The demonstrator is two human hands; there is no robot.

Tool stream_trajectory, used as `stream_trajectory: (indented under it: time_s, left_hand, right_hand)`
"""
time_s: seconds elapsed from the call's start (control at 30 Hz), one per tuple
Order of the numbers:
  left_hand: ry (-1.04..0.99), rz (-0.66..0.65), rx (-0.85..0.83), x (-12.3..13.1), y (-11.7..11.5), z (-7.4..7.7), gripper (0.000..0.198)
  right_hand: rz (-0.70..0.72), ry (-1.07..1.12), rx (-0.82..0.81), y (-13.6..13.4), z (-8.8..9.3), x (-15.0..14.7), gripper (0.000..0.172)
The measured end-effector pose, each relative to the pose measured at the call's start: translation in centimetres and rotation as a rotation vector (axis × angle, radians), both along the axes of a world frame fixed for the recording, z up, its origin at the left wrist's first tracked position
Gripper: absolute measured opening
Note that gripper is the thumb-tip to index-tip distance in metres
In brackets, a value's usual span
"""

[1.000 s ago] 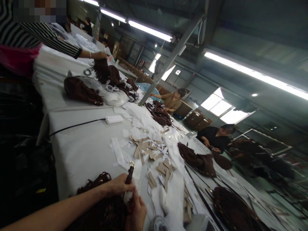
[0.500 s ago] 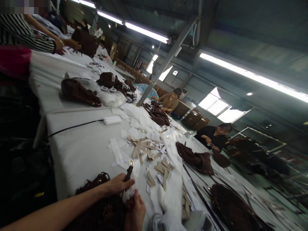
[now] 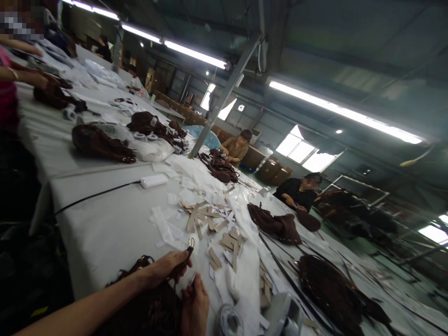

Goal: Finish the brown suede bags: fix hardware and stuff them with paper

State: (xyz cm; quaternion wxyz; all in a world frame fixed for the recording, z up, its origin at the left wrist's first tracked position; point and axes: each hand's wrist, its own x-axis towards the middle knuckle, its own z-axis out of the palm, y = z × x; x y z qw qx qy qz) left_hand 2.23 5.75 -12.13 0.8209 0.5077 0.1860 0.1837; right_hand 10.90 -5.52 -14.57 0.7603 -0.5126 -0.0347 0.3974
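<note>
One white-covered surface [image 3: 101,207] carried two brown bundles [image 3: 325,291] along the nearer stretch of its right edge; one dark fringed bag [image 3: 150,308] was before the person, partly hidden. One white box [image 3: 154,181] lay in from the left edge, one grey roll [image 3: 229,322] just beside the right hand [image 3: 196,301], and beige strips [image 3: 192,220] overlapped too much to count. The left hand [image 3: 175,266] reached in from the left, thumb uppermost, fingers curled; the right rose from below, fingers bent. The left grip was closed on one brown strap [image 3: 189,252]; the right grip, just below, showed white at its tips, its hold impossible to tell. One gold buckle [image 3: 191,242] ended the strap, above the left thumb
</note>
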Motion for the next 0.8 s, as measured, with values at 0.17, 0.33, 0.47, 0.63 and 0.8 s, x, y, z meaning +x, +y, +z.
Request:
stream_trajectory:
  time_s: [0.17,0.33,0.47,0.63,0.8]
  left_hand:
    - [-0.067,-0.057,-0.066,-4.1,-0.2,7.6,0.050]
    - [-0.137,-0.031,0.020,-8.8,-0.6,13.3,0.056]
    - [0.021,-0.058,0.226,-9.4,-1.4,12.0,0.047]
    - [0.241,-0.208,0.355,-7.4,-2.4,8.7,0.031]
    - [0.252,-0.039,0.341,-5.2,-3.5,5.7,0.035]
  right_hand:
    - [-0.055,0.053,0.065,0.0,0.3,0.0,0.043]
    - [-0.088,0.091,0.094,0.0,0.3,-0.2,0.044]
    - [-0.120,0.089,0.111,0.0,0.6,-0.4,0.042]
    - [-0.149,0.109,0.138,-0.9,1.8,-1.0,0.039]
    - [-0.206,0.101,0.138,-2.7,3.3,-2.7,0.041]
